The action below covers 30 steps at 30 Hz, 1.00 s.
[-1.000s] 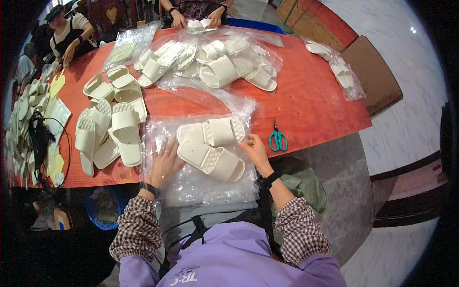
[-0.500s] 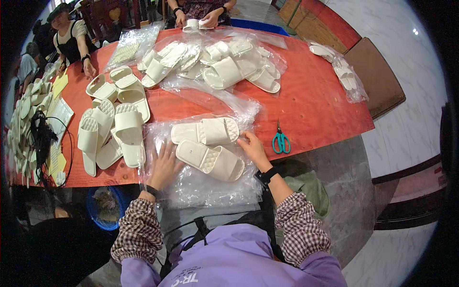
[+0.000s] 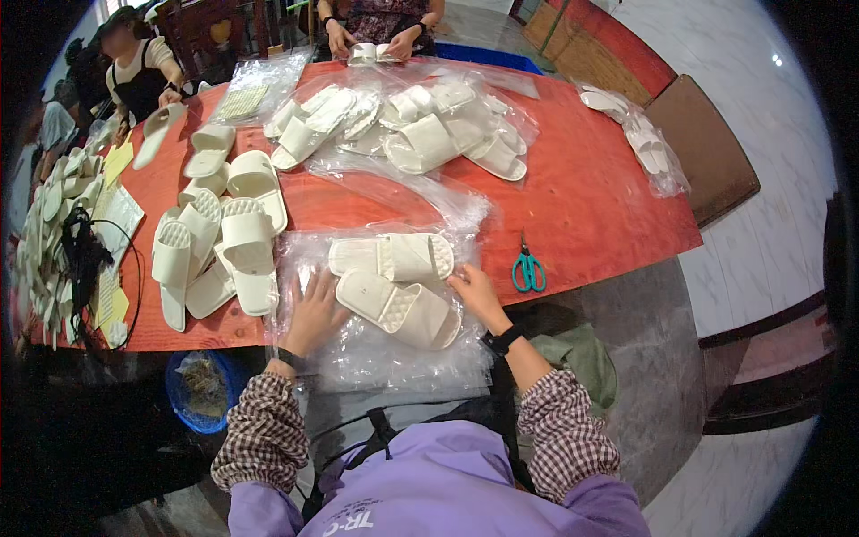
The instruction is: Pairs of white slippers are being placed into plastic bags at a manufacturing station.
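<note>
Two cream slippers lie side by side on a stack of clear plastic bags (image 3: pixel 376 362) at the table's near edge. The farther slipper (image 3: pixel 353 255) points to the right; the nearer slipper (image 3: pixel 362 295) is slanted, its toe end lower right. My left hand (image 3: pixel 313 313) rests flat on the bags, fingers spread, just left of the slippers. At the toe end of the farther slipper is my right hand (image 3: pixel 479 294), its thumb and fingers bent round the edge. The fingertips are partly hidden there.
Teal-handled scissors (image 3: pixel 528 270) lie to the right. Loose slippers (image 3: pixel 246 237) crowd the left, and bagged slippers (image 3: pixel 425 143) are heaped at the far middle. A blue basket (image 3: pixel 199 394) stands below the left edge. Two people work across the red table (image 3: pixel 591 233).
The farther slipper has shifted slightly toward me, with my right hand at its end. My left hand stays flat. At far left, a person has lifted a slipper from the loose ones.
</note>
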Motion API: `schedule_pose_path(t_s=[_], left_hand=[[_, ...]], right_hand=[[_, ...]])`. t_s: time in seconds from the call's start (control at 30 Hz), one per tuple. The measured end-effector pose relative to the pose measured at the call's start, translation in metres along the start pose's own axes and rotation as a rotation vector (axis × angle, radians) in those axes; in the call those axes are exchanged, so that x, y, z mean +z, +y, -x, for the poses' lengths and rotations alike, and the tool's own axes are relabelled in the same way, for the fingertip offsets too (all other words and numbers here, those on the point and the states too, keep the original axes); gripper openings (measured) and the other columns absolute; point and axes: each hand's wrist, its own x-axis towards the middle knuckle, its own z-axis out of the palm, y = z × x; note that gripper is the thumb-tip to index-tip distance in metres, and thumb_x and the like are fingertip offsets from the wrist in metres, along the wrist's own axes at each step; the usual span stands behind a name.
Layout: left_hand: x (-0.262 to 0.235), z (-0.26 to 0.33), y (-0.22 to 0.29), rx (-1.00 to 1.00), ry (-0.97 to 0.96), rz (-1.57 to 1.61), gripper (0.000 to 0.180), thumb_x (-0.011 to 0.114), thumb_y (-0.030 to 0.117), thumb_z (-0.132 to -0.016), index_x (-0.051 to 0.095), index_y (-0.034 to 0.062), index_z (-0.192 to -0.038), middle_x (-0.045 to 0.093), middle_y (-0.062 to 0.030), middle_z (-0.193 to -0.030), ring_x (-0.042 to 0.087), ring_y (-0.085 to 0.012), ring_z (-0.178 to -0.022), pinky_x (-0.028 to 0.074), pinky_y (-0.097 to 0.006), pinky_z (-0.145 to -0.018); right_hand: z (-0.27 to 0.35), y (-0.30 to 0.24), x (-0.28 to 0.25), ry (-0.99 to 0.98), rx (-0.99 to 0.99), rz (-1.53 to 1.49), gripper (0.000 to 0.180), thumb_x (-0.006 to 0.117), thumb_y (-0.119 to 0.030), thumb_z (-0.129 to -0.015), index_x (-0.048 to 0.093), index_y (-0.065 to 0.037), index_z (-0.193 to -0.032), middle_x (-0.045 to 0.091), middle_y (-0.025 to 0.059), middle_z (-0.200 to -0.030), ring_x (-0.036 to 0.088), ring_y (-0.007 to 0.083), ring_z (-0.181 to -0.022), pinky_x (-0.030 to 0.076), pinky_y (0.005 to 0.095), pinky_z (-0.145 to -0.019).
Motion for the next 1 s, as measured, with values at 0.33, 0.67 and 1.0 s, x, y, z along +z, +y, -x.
schedule_pose_path(t_s=[0.33, 0.67, 1.0], left_hand=[[-0.009, 0.011, -0.002, 0.001, 0.161, -0.074, 0.065, 0.054, 0.04, -0.091, 0.041, 0.0022, -0.141, 0.03, -0.0156, -0.153, 0.019, -0.0327, -0.145, 0.01, -0.057, -0.116], [-0.1, 0.084, -0.01, -0.462, 0.509, 1.025, 0.023, 0.045, 0.012, -0.099, 0.056, -0.0039, -0.111, 0.063, -0.0122, -0.1, 0.062, -0.0195, -0.083, 0.049, -0.03, -0.076], [-0.05, 0.102, 0.016, -0.407, -0.178, 1.056, 0.024, 0.062, 0.02, -0.093, 0.064, -0.003, -0.098, 0.069, -0.0063, -0.082, 0.062, -0.0133, -0.078, 0.049, -0.026, -0.072]], right_hand=[[-0.008, 0.011, -0.018, 0.153, 0.05, 0.016, 0.044, 0.061, -0.017, -0.088, 0.05, -0.005, -0.13, 0.067, 0.0175, -0.097, 0.066, 0.0291, -0.086, 0.051, 0.0399, -0.077], [0.031, -0.058, -0.029, -0.025, -0.479, 0.366, 0.081, 0.064, -0.033, -0.088, 0.023, -0.004, -0.151, 0.019, 0.0257, -0.154, 0.021, 0.0421, -0.142, 0.02, 0.0496, -0.116], [0.014, -0.015, -0.003, -0.177, -0.38, 0.419, 0.082, 0.051, -0.047, -0.095, 0.013, -0.004, -0.153, 0.007, 0.0258, -0.157, 0.007, 0.0435, -0.146, 0.009, 0.0505, -0.118]])
